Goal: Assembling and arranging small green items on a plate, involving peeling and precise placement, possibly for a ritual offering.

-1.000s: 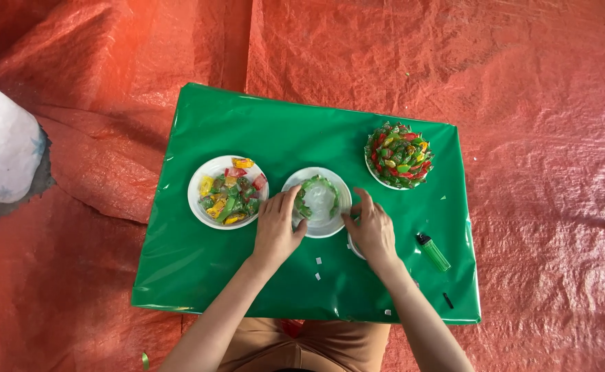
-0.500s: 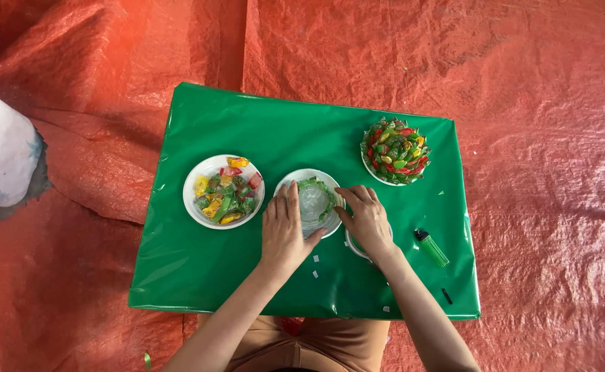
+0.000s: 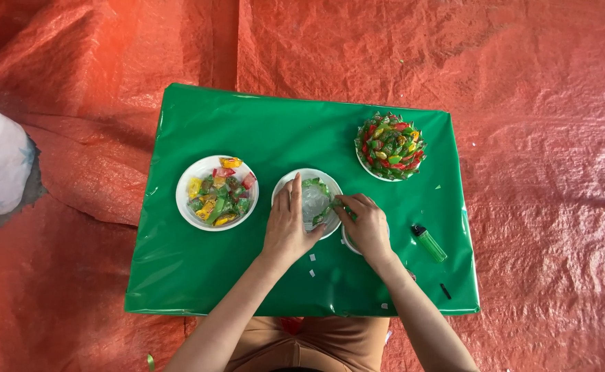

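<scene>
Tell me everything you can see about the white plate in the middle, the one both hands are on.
The middle plate is a small round white dish, seemingly disposable, lying flat on the green-covered table. It holds a few green-wrapped candies along its rim, with clear shiny film at its centre. The left hand rests flat on its left edge; the right hand pinches a green wrapper at its right edge. Its near part is hidden.

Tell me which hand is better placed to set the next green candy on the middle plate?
Right, probably. The right hand already pinches a green candy at the middle plate rim, while the left hand lies flat on it.
</scene>
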